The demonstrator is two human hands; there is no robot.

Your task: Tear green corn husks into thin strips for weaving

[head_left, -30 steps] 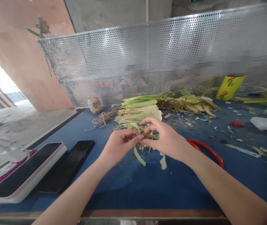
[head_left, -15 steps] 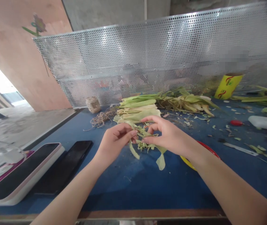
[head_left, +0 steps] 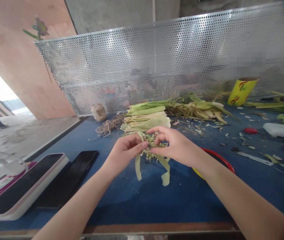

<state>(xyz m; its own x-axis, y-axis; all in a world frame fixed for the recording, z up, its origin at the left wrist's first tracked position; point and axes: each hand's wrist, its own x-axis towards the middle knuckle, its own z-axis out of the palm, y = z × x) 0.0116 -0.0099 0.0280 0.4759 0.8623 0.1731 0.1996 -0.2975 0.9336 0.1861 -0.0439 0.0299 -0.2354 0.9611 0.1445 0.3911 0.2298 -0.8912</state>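
Observation:
Between my hands, above the blue table, is a knotted piece of pale green corn husk strips [head_left: 166,170], two of them dangling down. My left hand [head_left: 127,150] pinches its left side between thumb and fingers. From the right, my right hand [head_left: 175,143] closes on it, with thumb and fingertips near the left thumb. Fingers partly cover the knotted middle. Just beyond my hands lies a stack of flat corn husks [head_left: 145,118], with a heap of rougher husks [head_left: 199,108] to its right.
Two phones, one pale-cased [head_left: 27,186] and one black [head_left: 69,180], lie at left. Tangled twine [head_left: 109,126] sits at back left. A red-yellow ring [head_left: 221,158] is under my right forearm. A blade [head_left: 255,158], yellow roll [head_left: 243,91] and scraps lie right. A perforated metal screen [head_left: 156,60] stands behind.
My hands have drawn closer together, the left moving slightly right. The dangling husk strips have shifted and hang straighter. Both hands keep hold of the piece.

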